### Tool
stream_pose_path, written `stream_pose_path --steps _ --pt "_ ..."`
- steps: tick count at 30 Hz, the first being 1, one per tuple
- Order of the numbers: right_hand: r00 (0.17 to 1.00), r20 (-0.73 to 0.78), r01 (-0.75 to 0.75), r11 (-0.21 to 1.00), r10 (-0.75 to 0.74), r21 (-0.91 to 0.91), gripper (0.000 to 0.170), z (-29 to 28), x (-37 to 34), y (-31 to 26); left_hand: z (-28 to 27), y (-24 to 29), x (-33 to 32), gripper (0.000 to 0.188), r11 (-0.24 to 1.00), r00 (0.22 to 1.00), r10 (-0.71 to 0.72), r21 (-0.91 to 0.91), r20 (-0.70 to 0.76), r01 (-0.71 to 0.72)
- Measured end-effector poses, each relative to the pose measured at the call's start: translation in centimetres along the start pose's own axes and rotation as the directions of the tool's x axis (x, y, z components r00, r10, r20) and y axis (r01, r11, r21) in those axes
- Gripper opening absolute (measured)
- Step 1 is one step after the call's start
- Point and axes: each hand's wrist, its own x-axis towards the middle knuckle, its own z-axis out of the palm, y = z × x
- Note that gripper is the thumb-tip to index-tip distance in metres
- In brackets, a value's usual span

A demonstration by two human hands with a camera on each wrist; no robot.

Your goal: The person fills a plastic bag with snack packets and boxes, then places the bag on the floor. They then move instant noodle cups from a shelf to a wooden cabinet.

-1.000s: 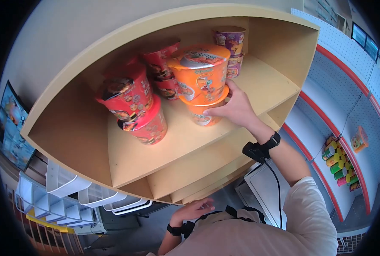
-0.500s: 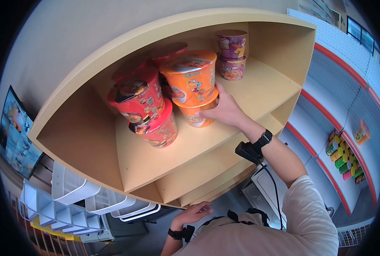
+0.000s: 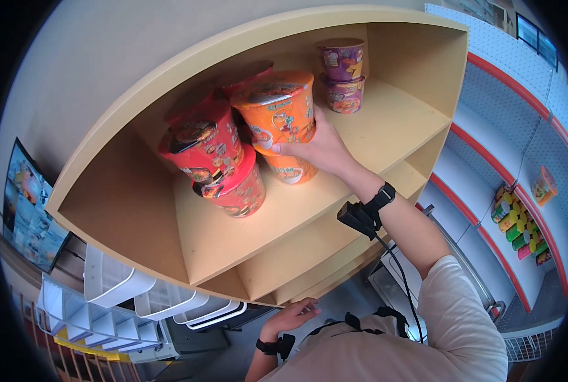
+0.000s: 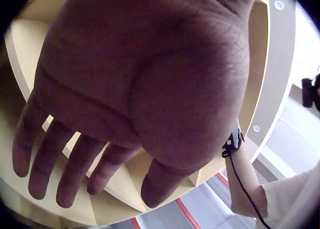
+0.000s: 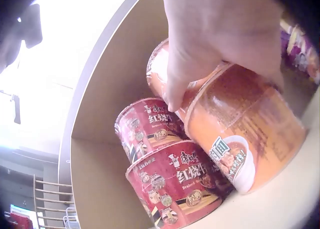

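Note:
Two orange instant noodle cups stand stacked on the wooden shelf; my right hand is at the stack's right side. Its thumb and fingers curl round the base of the upper orange noodle cup, just above the rim of the lower orange noodle cup. Close to the left is a stack of red noodle cups, its labels showing in the right wrist view. Behind, another red stack is mostly hidden. Down by the body, below the shelf edge, my left hand holds nothing, its palm and spread fingers filling the left wrist view.
Two purple cups are stacked at the shelf's back right. White bins hang below left, near a screen. To the right, red-edged pegboard shelves carry several colourful cans.
The orange stack has shifted left, closer to the front red stack. My right hand has moved up from the lower orange cup to the upper one's base. The left hand stays low.

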Motion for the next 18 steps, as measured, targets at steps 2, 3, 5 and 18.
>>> stream_pose_path --steps 2,3,5,18 --pt "1.000 0.008 -0.026 0.999 0.026 0.031 0.095 0.0 -0.2 -0.5 0.3 -0.5 -0.1 0.035 0.999 0.999 -0.022 0.032 -0.025 0.023" --pt "1.000 0.011 -0.028 0.999 0.028 0.034 0.095 -0.1 -0.2 -0.6 0.5 -0.9 0.0 0.035 0.999 0.999 -0.025 0.029 -0.028 0.026" --pt "0.998 0.009 -0.069 0.996 0.069 0.059 0.093 -0.2 -0.2 -0.7 0.7 -1.4 0.0 0.046 1.000 1.000 -0.015 0.019 -0.020 0.016" --pt "0.987 0.128 0.119 0.983 -0.101 -0.143 0.102 -9.7 -6.1 0.1 4.5 4.9 6.3 0.038 0.991 0.994 -0.109 0.075 0.030 0.107"
